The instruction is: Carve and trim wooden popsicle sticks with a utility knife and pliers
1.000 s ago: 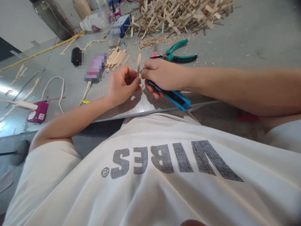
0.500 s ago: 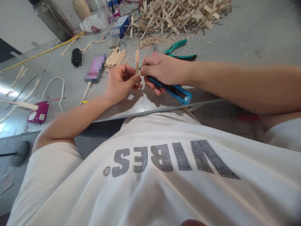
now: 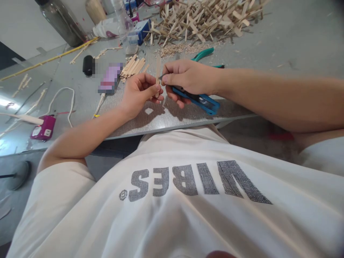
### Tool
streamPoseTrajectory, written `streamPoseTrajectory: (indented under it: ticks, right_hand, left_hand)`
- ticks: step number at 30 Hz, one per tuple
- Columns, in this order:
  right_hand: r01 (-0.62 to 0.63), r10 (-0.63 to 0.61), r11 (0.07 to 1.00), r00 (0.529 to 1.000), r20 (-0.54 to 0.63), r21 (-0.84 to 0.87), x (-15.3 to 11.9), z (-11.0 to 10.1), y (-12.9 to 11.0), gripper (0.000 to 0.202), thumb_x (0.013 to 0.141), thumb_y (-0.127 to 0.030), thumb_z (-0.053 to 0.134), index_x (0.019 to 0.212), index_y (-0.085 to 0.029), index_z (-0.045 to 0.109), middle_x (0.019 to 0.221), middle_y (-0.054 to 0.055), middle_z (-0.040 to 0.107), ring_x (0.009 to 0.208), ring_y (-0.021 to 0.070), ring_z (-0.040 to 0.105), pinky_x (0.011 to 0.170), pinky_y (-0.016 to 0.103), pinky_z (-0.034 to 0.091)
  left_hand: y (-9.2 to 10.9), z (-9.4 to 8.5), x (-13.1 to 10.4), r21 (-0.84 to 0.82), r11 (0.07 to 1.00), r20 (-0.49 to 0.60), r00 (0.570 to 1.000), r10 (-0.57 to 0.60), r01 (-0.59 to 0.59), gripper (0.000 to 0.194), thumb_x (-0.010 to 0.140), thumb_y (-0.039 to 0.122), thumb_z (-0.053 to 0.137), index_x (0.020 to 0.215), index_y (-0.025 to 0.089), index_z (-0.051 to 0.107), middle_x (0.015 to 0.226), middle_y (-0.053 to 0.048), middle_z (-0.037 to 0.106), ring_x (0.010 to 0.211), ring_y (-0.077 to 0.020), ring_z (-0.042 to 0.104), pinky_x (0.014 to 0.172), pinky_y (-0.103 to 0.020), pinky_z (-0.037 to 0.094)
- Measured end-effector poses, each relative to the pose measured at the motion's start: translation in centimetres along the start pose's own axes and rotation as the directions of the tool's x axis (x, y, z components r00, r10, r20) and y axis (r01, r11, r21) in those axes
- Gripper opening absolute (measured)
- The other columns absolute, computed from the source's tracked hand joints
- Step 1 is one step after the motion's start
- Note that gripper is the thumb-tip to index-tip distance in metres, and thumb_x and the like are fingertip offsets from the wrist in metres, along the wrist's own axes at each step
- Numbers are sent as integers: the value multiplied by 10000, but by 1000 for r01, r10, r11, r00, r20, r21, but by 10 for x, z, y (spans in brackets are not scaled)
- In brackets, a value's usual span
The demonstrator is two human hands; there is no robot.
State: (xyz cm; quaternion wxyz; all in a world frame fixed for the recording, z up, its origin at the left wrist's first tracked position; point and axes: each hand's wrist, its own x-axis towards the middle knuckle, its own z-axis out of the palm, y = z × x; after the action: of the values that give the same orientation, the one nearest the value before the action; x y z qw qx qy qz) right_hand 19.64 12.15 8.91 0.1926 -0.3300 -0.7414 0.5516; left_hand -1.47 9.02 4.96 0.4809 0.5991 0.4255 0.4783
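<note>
"What does the person wear, back from the fingers (image 3: 153, 91)?"

"A loose, creased white T-shirt (image 3: 107, 225); its short left sleeve (image 3: 63, 179) ends well behind them."

"Any markings?"

"Below the fingers, dark grid-textured letters (image 3: 185, 180) read VIBES, a small round emblem (image 3: 123, 195) beside the S."

Near centre, flat pale wooden stick (image 3: 158, 68) sits in left hand (image 3: 143, 89), blue elongated cutter (image 3: 212, 104) right of it in right hand (image 3: 182, 80) | green-handled pliers (image 3: 202, 54) lie beyond right hand | tangled tan wooden-stick heap (image 3: 206, 19) lies far centre on grey flat table (image 3: 282, 46) | black rounded case (image 3: 88, 65) lies left, purple boxy block (image 3: 48, 125) nearer and farther left
</note>
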Motion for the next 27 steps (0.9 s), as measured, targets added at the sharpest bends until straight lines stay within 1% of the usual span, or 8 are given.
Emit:
streamPoseTrajectory:
  ticks: [4, 6, 9, 12, 15, 19, 23, 27]
  right_hand:
    - [42, -41, 999, 999, 24, -8, 2, -2, 3, 219, 1239, -147, 406, 1045, -240, 447, 619, -85, 622, 404, 121, 624, 387, 159, 406]
    - [53, -53, 999, 998, 21, -3, 2, -1, 4, 217, 1241, -141, 374, 1060, -241, 439, 618, -77, 642, 408, 127, 636, 389, 163, 422]
    - [36, -35, 999, 999, -18, 10, 3, 2, 3, 207, 1251, -146, 337, 1088, -250, 413, 618, -70, 673, 416, 138, 655, 384, 170, 437]
    - [-12, 13, 1000, 997, -77, 8, 3, 7, 1, 202, 1255, -146, 338, 1097, -264, 382, 607, -80, 678, 420, 151, 667, 379, 176, 437]
    - [-28, 28, 1000, 994, -103, -3, 3, 10, 0, 213, 1249, -144, 349, 1080, -273, 365, 586, -88, 660, 427, 165, 672, 381, 191, 447]
    - [1, -1, 1000, 997, -83, 3, 2, 10, 2, 203, 1251, -160, 355, 1085, -275, 366, 608, -86, 671, 444, 166, 689, 393, 203, 462]
    - [-8, 7, 1000, 996, -89, -4, 2, 9, 2, 239, 1255, -136, 358, 1063, -279, 366, 578, -94, 663, 435, 166, 687, 371, 189, 435]
    - [29, -28, 999, 998, -58, 14, 3, 9, 4, 238, 1258, -134, 363, 1069, -278, 376, 599, -92, 679, 439, 151, 692, 373, 179, 444]
  left_hand:
    - [4, 1, 0, 51, 996, -13, 998, -66, 67, 293, 966, 178, 839, 899, 228, 558, 778, 40, 725, 667, -126, 771, 683, -252, 627]
    - [4, 1, 1, 20, 998, -13, 998, -54, 54, 248, 989, 154, 794, 900, 221, 572, 771, 40, 725, 658, -117, 760, 664, -241, 619]
    - [3, 2, 2, -25, 999, -40, 999, -29, 28, 210, 1004, 109, 721, 893, 217, 579, 747, 35, 720, 644, -115, 750, 635, -237, 610]
    - [3, 3, 0, 29, 999, -88, 995, -43, 46, 243, 992, 142, 766, 893, 226, 561, 765, 32, 728, 669, -125, 764, 678, -262, 638]
    - [2, 4, -1, 46, 998, -91, 995, -27, 31, 237, 980, 158, 772, 899, 232, 562, 790, 19, 746, 692, -143, 768, 717, -314, 667]
    - [2, 5, 0, 83, 996, -115, 993, -34, 44, 264, 970, 190, 818, 893, 245, 572, 792, 27, 751, 738, -150, 757, 758, -345, 686]
    - [6, 8, 0, 78, 996, -129, 991, -33, 43, 252, 996, 104, 732, 889, 234, 545, 778, 23, 738, 683, -145, 753, 716, -324, 664]
    - [7, 9, -1, 132, 991, -129, 992, -4, 21, 256, 1002, 98, 740, 885, 226, 552, 793, 17, 733, 693, -145, 769, 722, -309, 656]
